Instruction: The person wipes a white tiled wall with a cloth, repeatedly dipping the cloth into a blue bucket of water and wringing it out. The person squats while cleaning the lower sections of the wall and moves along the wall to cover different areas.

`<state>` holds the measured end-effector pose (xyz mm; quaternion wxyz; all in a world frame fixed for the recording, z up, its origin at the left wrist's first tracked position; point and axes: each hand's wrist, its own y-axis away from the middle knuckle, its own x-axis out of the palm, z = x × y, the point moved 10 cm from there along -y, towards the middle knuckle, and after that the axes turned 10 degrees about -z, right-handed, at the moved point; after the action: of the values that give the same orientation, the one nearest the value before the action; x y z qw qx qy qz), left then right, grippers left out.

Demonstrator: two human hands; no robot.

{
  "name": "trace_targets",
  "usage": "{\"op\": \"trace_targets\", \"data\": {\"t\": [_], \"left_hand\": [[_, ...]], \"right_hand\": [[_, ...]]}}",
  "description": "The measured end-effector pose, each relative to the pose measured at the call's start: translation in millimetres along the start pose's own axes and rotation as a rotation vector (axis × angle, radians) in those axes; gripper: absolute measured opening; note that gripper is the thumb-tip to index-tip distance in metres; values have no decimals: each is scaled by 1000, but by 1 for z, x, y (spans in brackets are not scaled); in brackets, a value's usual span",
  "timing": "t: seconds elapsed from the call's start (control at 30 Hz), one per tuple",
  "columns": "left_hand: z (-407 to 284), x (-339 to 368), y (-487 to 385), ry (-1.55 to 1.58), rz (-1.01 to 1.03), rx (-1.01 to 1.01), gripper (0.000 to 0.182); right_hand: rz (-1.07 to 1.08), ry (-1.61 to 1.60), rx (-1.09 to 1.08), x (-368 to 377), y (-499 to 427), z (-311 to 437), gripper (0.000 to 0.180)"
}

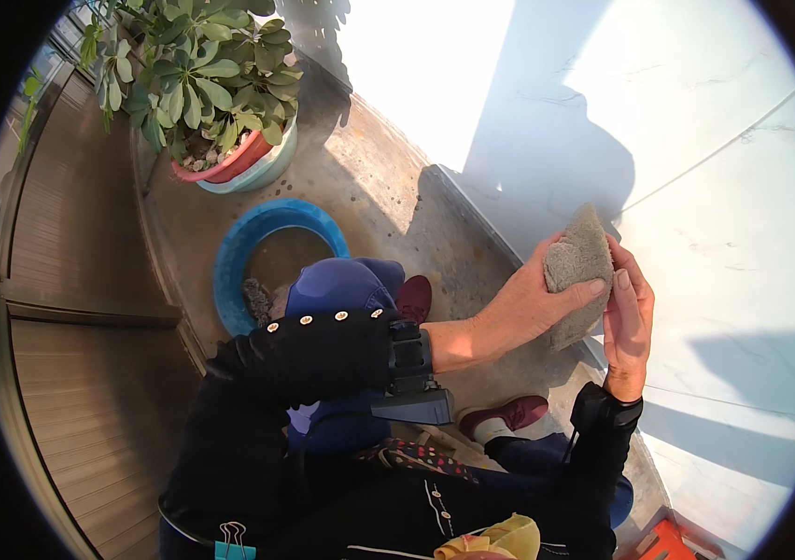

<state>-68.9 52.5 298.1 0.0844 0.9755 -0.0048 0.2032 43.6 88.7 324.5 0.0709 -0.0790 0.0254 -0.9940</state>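
Note:
A folded grey-green towelling cloth (579, 269) is held up between both hands, over the edge of the pale marbled surface. My left hand (534, 301) reaches across from the left and grips the cloth, its thumb pressed on the near face and its fingers hidden behind. My right hand (628, 308) comes up from below and holds the cloth's right edge with fingers curled behind it. Below the left forearm, partly hidden by a knee, stands a blue plastic basin (229, 269) with murky water and a shaggy grey cloth (257, 301) in it.
A leafy plant (194, 84) grows in a red pot (243, 157) set inside a pale green basin (264, 171). Brown slatted panels (89, 392) line the left side. An orange-red plastic object (670, 542) lies at the bottom right. Concrete floor (383, 168) borders the marbled surface (719, 280).

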Motion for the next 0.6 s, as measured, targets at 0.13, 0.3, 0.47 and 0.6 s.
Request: {"op": "trace_targets", "data": {"t": [0.13, 0.3, 0.47, 0.6], "left_hand": [[-19, 2, -4, 102, 4, 87, 57], [-18, -1, -8, 133, -23, -28, 48], [-14, 2, -10, 135, 11, -92, 47], [-13, -3, -13, 258, -62, -165, 42]], "right_hand": [[131, 613, -106, 17, 18, 45, 49], [68, 894, -192, -10, 44, 68, 45], [261, 983, 3, -28, 85, 29, 31], [438, 1070, 63, -25, 116, 9, 31]]}}
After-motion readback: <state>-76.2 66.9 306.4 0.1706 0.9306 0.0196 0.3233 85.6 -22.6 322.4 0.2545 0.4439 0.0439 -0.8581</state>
